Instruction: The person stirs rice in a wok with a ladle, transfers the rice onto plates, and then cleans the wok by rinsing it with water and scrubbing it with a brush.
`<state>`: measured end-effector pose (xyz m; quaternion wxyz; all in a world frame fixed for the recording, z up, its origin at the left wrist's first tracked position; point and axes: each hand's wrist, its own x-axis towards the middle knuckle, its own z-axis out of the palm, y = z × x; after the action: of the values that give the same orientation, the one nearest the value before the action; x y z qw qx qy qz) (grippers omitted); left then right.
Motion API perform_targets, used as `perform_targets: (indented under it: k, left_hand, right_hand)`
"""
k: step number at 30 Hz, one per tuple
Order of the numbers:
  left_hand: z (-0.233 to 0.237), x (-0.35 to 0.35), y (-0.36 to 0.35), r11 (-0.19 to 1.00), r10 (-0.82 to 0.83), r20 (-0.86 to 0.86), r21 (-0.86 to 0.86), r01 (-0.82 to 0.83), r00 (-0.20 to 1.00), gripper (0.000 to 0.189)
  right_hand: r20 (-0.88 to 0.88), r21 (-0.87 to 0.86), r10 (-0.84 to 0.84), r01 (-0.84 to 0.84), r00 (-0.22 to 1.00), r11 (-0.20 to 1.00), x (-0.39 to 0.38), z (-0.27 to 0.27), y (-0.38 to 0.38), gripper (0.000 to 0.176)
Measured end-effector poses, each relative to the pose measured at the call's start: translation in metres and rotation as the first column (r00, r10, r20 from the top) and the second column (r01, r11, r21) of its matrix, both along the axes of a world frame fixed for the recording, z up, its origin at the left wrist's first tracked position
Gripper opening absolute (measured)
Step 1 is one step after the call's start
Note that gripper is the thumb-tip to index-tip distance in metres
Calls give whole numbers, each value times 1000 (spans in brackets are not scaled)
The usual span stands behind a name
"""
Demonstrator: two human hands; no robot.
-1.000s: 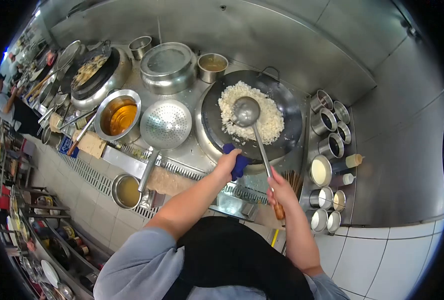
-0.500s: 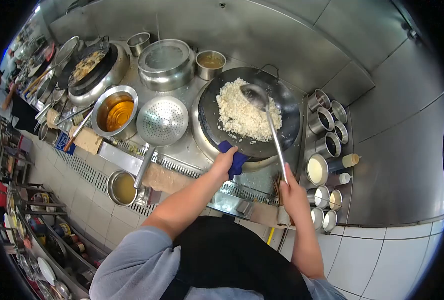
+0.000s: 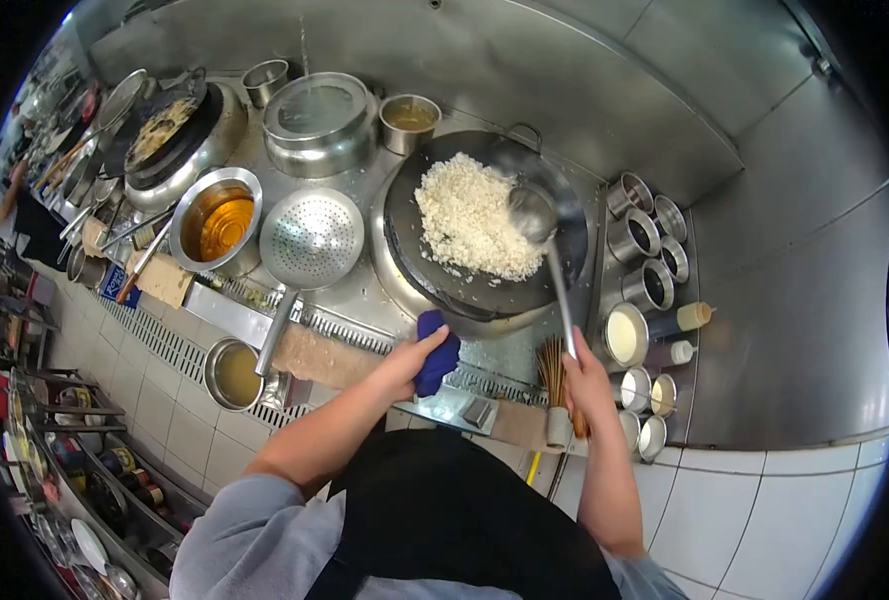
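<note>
A black wok point(image 3: 445, 282) sits on the stove burner with a mound of white rice point(image 3: 470, 215) in it. My right hand point(image 3: 587, 385) is closed around the handle of a metal ladle point(image 3: 533, 213). The ladle's bowl is over the right part of the wok, at the edge of the rice. My left hand point(image 3: 405, 362) grips a folded dark blue cloth point(image 3: 437, 352). Both hand and cloth are off the wok, in front of its near rim.
Left of the wok lies a perforated strainer point(image 3: 313, 238), beside a pot of orange oil point(image 3: 227, 225). Seasoning containers point(image 3: 627, 335) line the right side. A bamboo brush point(image 3: 552, 375) stands at the front edge. Farther left is another wok point(image 3: 163, 135), with a person point(image 3: 30, 215) beyond.
My left hand has drawn the cloth off the wok's rim, toward me and left. The ladle has shifted off the rice to the right and nearer me.
</note>
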<state>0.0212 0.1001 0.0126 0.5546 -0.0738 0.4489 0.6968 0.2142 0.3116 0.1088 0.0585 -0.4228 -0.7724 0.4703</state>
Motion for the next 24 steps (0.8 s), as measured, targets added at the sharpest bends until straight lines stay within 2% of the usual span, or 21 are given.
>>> perform_targets:
  k: [1, 2, 3, 4, 6, 7, 8, 9, 10, 11, 12, 13, 14, 15, 16, 17, 18, 19, 21, 22, 24]
  left_hand:
    - [-3, 5, -11, 997, -71, 53, 34, 70, 996, 43]
    - [-6, 7, -18, 996, -74, 48, 44, 72, 996, 43]
    - [-10, 8, -26, 994, -107, 73, 40, 104, 992, 42]
    - [-9, 14, -37, 989, -147, 117, 19, 145, 982, 42]
    - [-7, 17, -50, 988, -152, 125, 2, 153, 980, 44]
    - [-8, 19, -54, 991, -130, 177, 23, 128, 976, 45]
    - [-10, 20, -56, 994, -108, 225, 42, 101, 968, 45]
    - [-13, 21, -57, 995, -94, 243, 61, 81, 965, 47]
    - [-14, 22, -57, 995, -96, 248, 55, 85, 964, 47]
    - [-13, 21, -53, 989, -111, 267, 125, 80, 957, 48]
    - [-13, 20, -48, 977, -127, 282, 202, 70, 951, 50]
    - [-12, 17, -42, 971, -147, 270, 221, 88, 952, 51]
    - [-10, 16, -36, 972, -141, 267, 220, 82, 953, 51]
    - [0, 18, -30, 985, -62, 233, 174, 22, 971, 52]
    - [7, 18, -25, 990, 11, 187, 138, -37, 982, 53]
    - [1, 15, -20, 994, -15, 157, 108, -2, 988, 62]
    - [0, 11, -14, 993, -12, 152, 115, -6, 988, 62]
    - [1, 8, -8, 985, -12, 145, 170, -13, 989, 62]
    - [1, 2, 2, 977, -66, 81, 210, 48, 995, 62]
    - [16, 4, 13, 980, -23, 117, 201, -1, 993, 60]
    - [29, 3, 26, 969, -74, 105, 244, 47, 992, 59]
  right_hand:
    - [36, -114, -26, 30, 999, 993, -10, -10, 11, 55]
    - [63, -215, -37, 50, 997, 975, -20, -13, 21, 55]
    - [171, -13, -2, 4, 985, 1000, -28, 7, 16, 54]
    - [184, -24, 4, 0, 983, 1000, -20, 16, 12, 54]
    - [115, 321, 135, -166, 984, 932, 7, 30, 6, 53]
    - [65, 155, 73, -82, 995, 984, 20, 46, -7, 53]
    - [67, 159, 85, -95, 994, 983, 22, 50, -9, 53]
    - [98, -102, 44, -34, 994, 994, 25, 51, -12, 53]
    - [142, -354, 2, 49, 990, 934, 30, 50, -15, 54]
    - [172, -368, 105, -35, 980, 929, 27, 17, 5, 52]
    - [172, -363, 95, -27, 980, 931, 20, 5, 11, 52]
    - [181, 6, 152, -156, 972, 988, 7, -1, 18, 51]
    - [210, 361, 202, -268, 957, 893, -7, -4, 21, 50]
    - [269, 462, 156, -270, 950, 845, -17, 19, 14, 50]
    - [260, 415, 104, -209, 960, 885, -24, 34, 12, 50]
    - [175, 361, 74, -133, 982, 923, -25, 37, 14, 51]
    - [92, 298, 44, -70, 995, 952, -28, 39, 16, 52]
    - [91, 300, 49, -74, 995, 951, -31, 29, 16, 52]
    - [112, 462, 61, -106, 992, 880, -35, -14, 16, 53]
    - [266, 479, 149, -264, 953, 837, -34, -23, 15, 55]
    - [262, 113, 154, -189, 953, 976, -21, 4, 23, 57]
